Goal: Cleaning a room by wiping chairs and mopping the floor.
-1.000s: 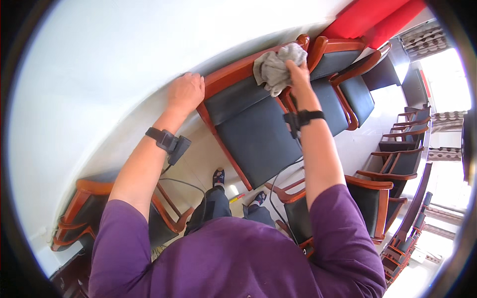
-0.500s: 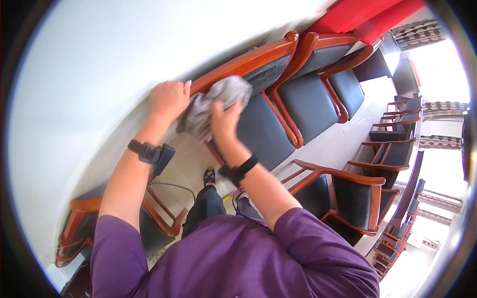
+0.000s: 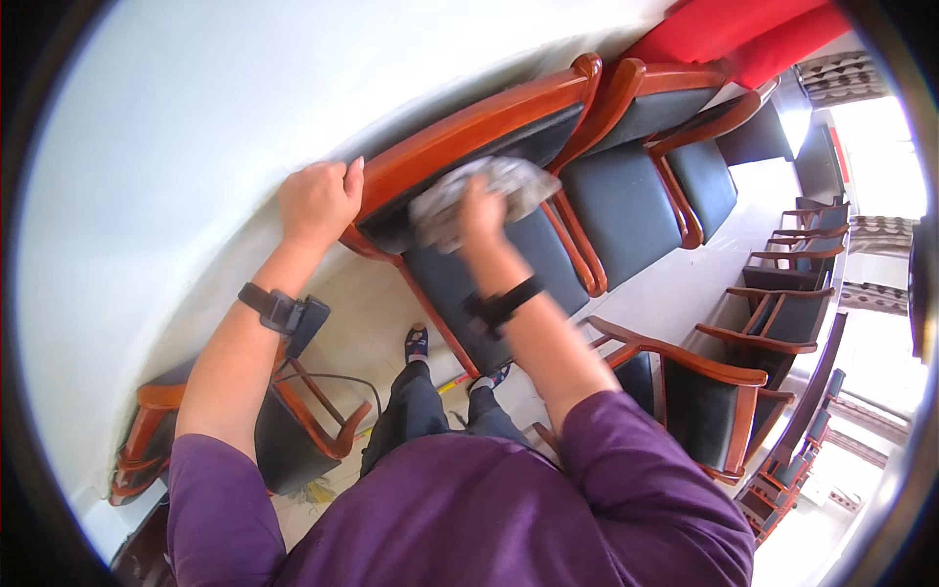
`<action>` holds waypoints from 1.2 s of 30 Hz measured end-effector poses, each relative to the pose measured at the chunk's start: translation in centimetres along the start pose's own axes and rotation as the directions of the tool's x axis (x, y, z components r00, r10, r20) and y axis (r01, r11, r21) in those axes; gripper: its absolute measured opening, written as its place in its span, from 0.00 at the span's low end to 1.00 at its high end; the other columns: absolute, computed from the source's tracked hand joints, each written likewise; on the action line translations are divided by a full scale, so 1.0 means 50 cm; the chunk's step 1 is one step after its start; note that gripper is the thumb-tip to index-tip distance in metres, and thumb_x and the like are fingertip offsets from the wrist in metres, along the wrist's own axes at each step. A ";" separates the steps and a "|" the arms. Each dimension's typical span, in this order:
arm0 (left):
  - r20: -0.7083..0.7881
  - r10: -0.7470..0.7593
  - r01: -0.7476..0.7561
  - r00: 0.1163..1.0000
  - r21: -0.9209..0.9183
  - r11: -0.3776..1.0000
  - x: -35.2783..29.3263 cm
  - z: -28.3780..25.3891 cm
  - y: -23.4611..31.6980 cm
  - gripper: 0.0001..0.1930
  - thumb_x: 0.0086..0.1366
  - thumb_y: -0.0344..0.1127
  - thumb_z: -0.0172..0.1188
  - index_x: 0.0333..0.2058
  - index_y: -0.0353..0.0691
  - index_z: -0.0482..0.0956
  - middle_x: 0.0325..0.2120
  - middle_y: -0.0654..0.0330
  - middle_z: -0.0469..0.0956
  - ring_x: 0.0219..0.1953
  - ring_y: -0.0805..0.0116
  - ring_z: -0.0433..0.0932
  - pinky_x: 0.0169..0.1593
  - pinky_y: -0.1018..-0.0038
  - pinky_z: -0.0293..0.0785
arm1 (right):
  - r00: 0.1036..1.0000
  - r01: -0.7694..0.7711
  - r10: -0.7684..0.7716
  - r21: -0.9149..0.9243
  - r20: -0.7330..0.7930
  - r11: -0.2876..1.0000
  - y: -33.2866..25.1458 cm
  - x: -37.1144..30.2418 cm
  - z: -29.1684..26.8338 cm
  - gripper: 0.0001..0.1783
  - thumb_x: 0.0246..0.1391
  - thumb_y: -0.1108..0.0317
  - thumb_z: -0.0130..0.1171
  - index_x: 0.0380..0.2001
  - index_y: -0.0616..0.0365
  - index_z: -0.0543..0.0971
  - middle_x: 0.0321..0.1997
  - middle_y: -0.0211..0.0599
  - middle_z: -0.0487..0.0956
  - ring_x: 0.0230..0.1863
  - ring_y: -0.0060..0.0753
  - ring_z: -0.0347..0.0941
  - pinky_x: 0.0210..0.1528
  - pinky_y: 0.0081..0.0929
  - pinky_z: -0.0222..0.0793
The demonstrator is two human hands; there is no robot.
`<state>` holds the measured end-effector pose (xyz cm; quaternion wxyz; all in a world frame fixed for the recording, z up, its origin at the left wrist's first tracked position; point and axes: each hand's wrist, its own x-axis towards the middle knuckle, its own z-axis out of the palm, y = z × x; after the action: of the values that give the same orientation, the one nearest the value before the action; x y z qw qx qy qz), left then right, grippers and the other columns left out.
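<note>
Grey cloth (image 3: pixel 523 186) is bunched in the person's right hand (image 3: pixel 481 210), over the middle of the dark backrest (image 3: pixel 533 140) of the chair in front, and overlaps part of the seat (image 3: pixel 445 284) in this view. Half a second ago it was at the backrest's left end, close beside the left hand (image 3: pixel 321 203); a second ago it was at the right end. Now it has come back to the middle, apart from the left hand. That looks like a wiping stroke going both ways, so I judge the backrest to be still in work. The right hand pinches the cloth between thumb and fingers, with motion blur hiding the fingertips and whether the cloth presses on the padding. The left hand has stayed at the left end of the wooden top rail (image 3: pixel 469 127), fingers curled and thumb raised; I cannot tell whether they close round the wood.
</note>
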<state>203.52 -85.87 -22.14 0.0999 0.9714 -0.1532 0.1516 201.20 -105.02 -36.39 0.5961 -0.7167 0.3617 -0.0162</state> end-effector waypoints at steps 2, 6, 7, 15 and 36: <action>-0.030 0.054 -0.055 0.998 -0.026 0.998 0.018 0.002 0.031 0.20 0.56 0.42 0.49 0.09 0.38 0.70 0.11 0.52 0.69 0.14 0.53 0.69 0.18 0.63 0.64 | 0.995 -0.097 0.096 -0.055 -0.013 0.994 0.043 -0.116 0.079 0.33 0.49 0.48 0.41 0.32 0.78 0.70 0.31 0.59 0.73 0.36 0.44 0.70 0.40 0.35 0.63; 0.000 0.043 -0.043 0.999 -0.013 0.999 0.008 0.008 0.016 0.21 0.56 0.43 0.49 0.09 0.38 0.69 0.11 0.52 0.69 0.15 0.53 0.69 0.19 0.62 0.64 | 0.891 -0.442 0.404 0.188 0.208 0.877 0.001 -0.198 0.089 0.32 0.48 0.49 0.45 0.38 0.74 0.69 0.38 0.54 0.72 0.39 0.42 0.69 0.42 0.36 0.62; -0.005 0.036 -0.036 0.999 -0.009 0.999 0.007 0.005 0.014 0.21 0.57 0.43 0.49 0.09 0.38 0.69 0.11 0.52 0.69 0.15 0.53 0.69 0.19 0.62 0.63 | 0.830 -0.526 0.442 0.216 0.339 0.823 -0.009 -0.184 0.068 0.31 0.47 0.49 0.45 0.40 0.71 0.69 0.40 0.50 0.71 0.41 0.41 0.68 0.43 0.37 0.62; 0.020 0.090 -0.091 0.996 0.025 0.996 0.013 0.010 0.028 0.21 0.58 0.43 0.48 0.10 0.38 0.69 0.12 0.52 0.70 0.15 0.51 0.69 0.19 0.62 0.63 | 0.908 -0.399 0.152 0.697 0.390 0.596 -0.069 0.204 -0.232 0.32 0.54 0.46 0.35 0.53 0.60 0.59 0.56 0.48 0.61 0.57 0.50 0.56 0.58 0.50 0.47; 0.138 0.030 -0.037 0.990 0.046 0.998 0.013 0.022 0.058 0.19 0.59 0.42 0.47 0.17 0.33 0.72 0.12 0.49 0.67 0.14 0.56 0.64 0.21 0.68 0.60 | 0.583 -0.803 0.211 0.596 0.785 -0.001 0.338 0.086 0.063 0.25 0.52 0.44 0.39 0.34 0.53 0.75 0.36 0.36 0.75 0.39 0.40 0.67 0.46 0.41 0.61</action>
<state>203.47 -89.00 -22.53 0.0631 0.9789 -0.1723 0.0899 197.37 -105.17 -53.69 0.9168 0.0148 0.3559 0.1808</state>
